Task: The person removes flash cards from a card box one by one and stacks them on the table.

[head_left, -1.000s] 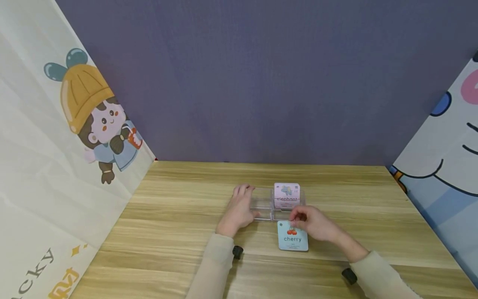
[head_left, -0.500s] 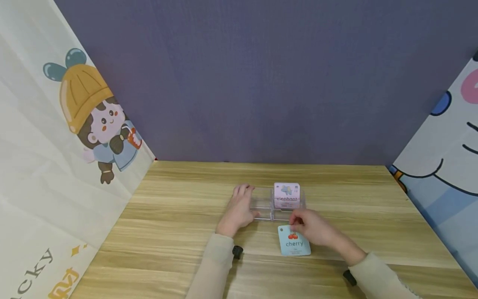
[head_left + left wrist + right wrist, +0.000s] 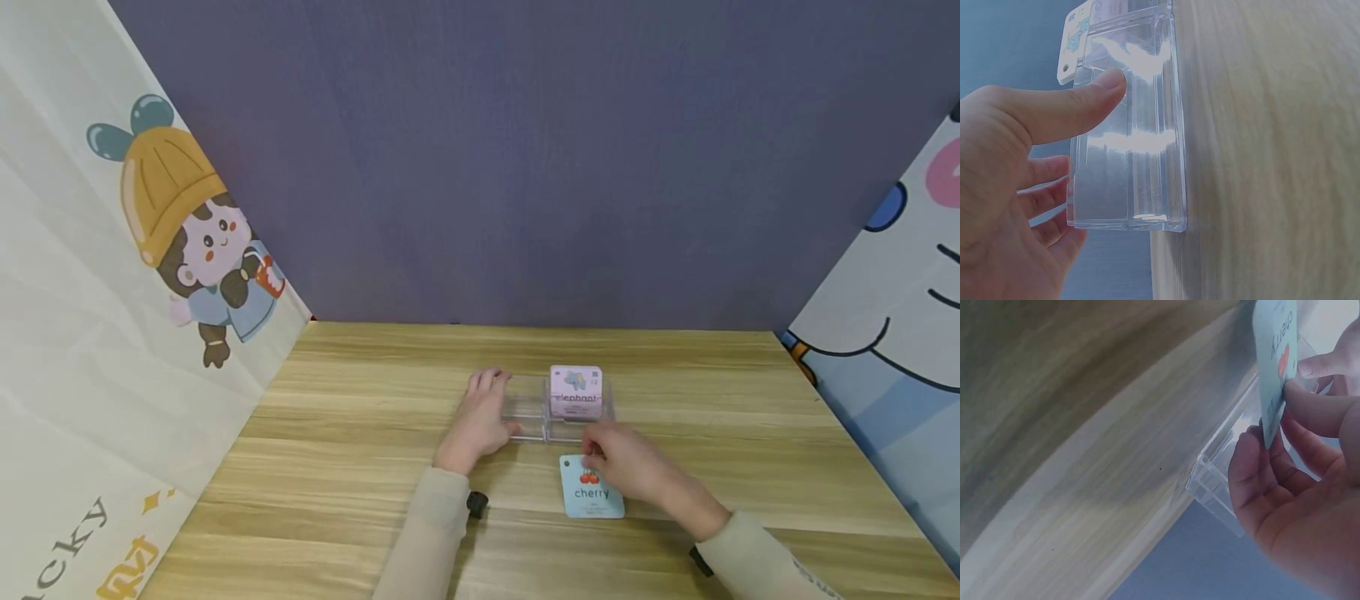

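Observation:
A clear plastic card holder (image 3: 525, 427) with two side-by-side sections stands on the wooden table. My left hand (image 3: 477, 423) grips its left end; in the left wrist view the thumb (image 3: 1107, 87) lies over the front and the fingers are behind. A stack of pink cards with "elephant" on top (image 3: 576, 392) leans in the holder's right section. My right hand (image 3: 637, 467) pinches a pale blue "cherry" flashcard (image 3: 592, 500) by its upper edge, just in front of the holder. In the right wrist view this card (image 3: 1272, 369) sits between thumb and fingers.
The light wooden table (image 3: 337, 467) ends at a purple-grey back panel (image 3: 480, 167). A cartoon-printed white sheet (image 3: 67, 333) hangs at the left, and another printed sheet (image 3: 900, 333) at the right.
My right hand has drawn the cherry card slightly toward me, away from the holder. The left hand and the holder have stayed in place.

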The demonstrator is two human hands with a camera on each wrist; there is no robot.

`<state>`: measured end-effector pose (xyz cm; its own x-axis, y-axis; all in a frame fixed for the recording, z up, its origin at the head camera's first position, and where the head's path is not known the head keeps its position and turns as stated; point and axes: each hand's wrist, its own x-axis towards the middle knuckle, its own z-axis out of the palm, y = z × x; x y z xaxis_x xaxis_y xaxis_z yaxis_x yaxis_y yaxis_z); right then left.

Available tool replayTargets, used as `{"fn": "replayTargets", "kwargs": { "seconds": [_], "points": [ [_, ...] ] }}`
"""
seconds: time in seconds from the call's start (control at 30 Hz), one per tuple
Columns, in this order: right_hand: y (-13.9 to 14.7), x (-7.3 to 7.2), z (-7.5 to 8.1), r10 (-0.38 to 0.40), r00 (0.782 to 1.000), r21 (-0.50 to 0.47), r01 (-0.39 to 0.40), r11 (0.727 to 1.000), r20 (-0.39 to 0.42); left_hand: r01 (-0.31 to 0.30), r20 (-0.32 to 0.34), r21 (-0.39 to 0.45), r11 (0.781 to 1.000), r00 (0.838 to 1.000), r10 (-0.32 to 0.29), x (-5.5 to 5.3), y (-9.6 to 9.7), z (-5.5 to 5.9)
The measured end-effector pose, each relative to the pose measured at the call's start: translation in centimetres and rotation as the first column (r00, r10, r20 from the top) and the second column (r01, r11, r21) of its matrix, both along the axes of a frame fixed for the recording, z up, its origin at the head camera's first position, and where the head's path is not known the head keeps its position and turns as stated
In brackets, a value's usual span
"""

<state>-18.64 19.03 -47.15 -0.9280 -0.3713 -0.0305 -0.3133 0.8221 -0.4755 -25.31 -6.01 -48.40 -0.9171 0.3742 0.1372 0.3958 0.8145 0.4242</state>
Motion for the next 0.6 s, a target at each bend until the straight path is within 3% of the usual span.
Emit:
{"fn": "replayTargets", "kwargs": {
  "seconds": [0.6],
  "points": [
    [-0.61, 0.28, -0.27, 0.025, 0.999, 0.125, -0.022, 0.992, -0.026, 0.005, 0.003, -0.003, 1.0, 1.0, -0.005, 0.07, -0.04, 0.2]
  ]
}}
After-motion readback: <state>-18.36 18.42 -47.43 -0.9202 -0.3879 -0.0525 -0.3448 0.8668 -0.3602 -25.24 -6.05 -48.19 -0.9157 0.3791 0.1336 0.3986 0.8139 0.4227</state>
